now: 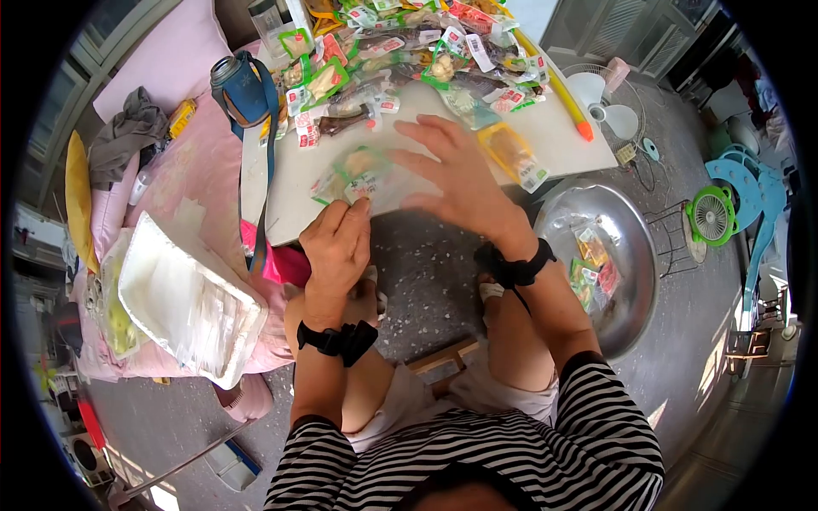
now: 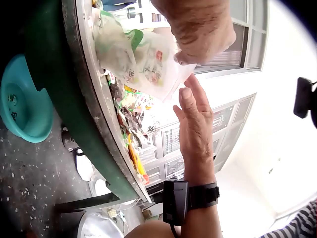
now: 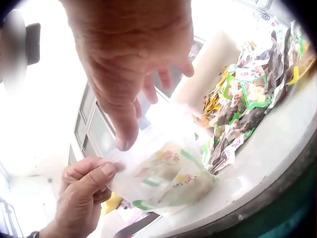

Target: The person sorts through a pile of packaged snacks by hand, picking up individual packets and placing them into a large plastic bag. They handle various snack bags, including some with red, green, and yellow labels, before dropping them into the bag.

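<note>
A clear plastic bag [image 1: 351, 173] with green and red print hangs at the front edge of the white table [image 1: 575, 157]. Thumb and fingers of my left hand [image 1: 335, 247] pinch its upper edge. In the right wrist view, packets with green borders show through the cloudy bag [image 3: 171, 178]. My right hand [image 1: 456, 175] is raised beside the bag with its fingers spread and blurred, holding nothing. From the left wrist, the right hand [image 2: 195, 124] appears just beyond the bag's edge, its fingers extended.
Many sealed food packets [image 1: 443, 64] are heaped at the table's back, and a yellow packet [image 1: 511, 156] lies near its front right. A steel basin [image 1: 643, 289] with several packets stands right. A white foam box [image 1: 192, 298] and blue flask [image 1: 241, 92] are on the left.
</note>
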A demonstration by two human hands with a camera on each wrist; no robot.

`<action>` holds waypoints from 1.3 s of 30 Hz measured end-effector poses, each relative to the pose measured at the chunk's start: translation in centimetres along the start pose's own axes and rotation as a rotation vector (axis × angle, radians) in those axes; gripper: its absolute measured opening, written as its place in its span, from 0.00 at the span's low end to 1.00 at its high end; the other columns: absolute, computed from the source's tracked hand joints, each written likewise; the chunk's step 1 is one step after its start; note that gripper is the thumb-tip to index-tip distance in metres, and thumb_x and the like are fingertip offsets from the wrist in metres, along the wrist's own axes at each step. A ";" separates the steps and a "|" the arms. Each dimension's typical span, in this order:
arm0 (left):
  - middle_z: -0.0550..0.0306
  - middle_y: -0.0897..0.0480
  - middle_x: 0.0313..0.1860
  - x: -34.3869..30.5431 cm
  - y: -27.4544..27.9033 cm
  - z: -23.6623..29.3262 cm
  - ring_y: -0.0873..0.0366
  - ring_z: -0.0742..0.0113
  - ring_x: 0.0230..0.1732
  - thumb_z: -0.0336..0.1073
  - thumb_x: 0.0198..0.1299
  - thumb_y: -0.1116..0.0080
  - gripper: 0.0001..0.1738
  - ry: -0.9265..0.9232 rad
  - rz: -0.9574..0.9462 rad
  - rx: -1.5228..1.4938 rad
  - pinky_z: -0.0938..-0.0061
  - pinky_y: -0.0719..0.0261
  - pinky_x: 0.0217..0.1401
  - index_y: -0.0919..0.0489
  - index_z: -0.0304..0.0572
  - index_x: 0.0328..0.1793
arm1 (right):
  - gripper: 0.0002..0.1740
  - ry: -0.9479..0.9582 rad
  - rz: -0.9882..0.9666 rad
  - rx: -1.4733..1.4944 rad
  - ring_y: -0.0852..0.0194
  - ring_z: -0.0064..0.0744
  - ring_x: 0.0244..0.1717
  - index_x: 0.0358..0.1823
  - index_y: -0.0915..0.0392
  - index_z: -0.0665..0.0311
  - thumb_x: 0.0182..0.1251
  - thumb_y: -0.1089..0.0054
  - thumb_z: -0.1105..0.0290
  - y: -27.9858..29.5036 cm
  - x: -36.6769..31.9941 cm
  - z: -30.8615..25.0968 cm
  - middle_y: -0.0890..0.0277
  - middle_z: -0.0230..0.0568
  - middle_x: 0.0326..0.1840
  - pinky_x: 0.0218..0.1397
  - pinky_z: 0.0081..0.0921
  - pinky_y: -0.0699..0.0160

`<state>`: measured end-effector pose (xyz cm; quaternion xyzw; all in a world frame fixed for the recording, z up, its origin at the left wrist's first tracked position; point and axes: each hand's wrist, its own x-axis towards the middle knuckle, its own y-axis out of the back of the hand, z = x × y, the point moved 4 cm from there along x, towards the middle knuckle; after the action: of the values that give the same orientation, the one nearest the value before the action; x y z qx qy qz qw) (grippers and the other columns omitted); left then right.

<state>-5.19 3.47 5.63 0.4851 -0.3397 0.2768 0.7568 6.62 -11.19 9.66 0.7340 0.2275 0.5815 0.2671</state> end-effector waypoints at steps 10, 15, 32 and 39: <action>0.56 0.29 0.22 0.2 1.6 2.0 0.30 0.65 0.19 0.29 0.46 0.32 0.17 -0.038 0.112 -0.167 0.73 0.33 0.21 0.18 0.37 0.45 | 0.17 -0.064 -0.031 0.011 0.27 0.44 0.32 0.41 0.23 0.63 0.46 0.43 0.81 6.0 -2.4 -2.3 0.31 0.41 0.29 0.32 0.37 0.28; 0.55 0.27 0.22 -0.1 0.4 0.4 0.30 0.65 0.18 0.31 0.46 0.30 0.19 0.083 0.084 -0.257 0.74 0.32 0.20 0.18 0.37 0.47 | 0.07 -0.400 0.041 -0.235 0.28 0.44 0.23 0.38 0.19 0.68 0.57 0.37 0.81 16.0 -8.3 0.9 0.27 0.47 0.25 0.26 0.31 0.31; 0.51 0.23 0.28 0.5 7.1 -2.0 0.22 0.58 0.25 0.29 0.53 0.36 0.12 0.341 0.157 -0.164 0.69 0.26 0.27 0.19 0.39 0.45 | 0.10 -0.835 -0.413 -0.683 0.18 0.55 0.34 0.36 0.17 0.71 0.54 0.45 0.82 24.6 -40.2 13.2 0.19 0.59 0.32 0.38 0.37 0.21; 0.50 0.24 0.52 -7.4 21.6 -9.1 0.29 0.50 0.52 0.32 0.54 0.38 0.21 0.517 0.065 0.909 0.58 0.31 0.51 0.21 0.38 0.56 | 0.10 -0.863 -0.106 -0.121 0.20 0.30 0.29 0.46 0.19 0.73 0.66 0.44 0.76 16.6 -21.8 8.3 0.18 0.47 0.30 0.34 0.27 0.22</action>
<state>-23.73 19.33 8.91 0.6694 -0.0023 0.5305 0.5201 10.34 -38.82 3.10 0.8800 0.0981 0.2193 0.4096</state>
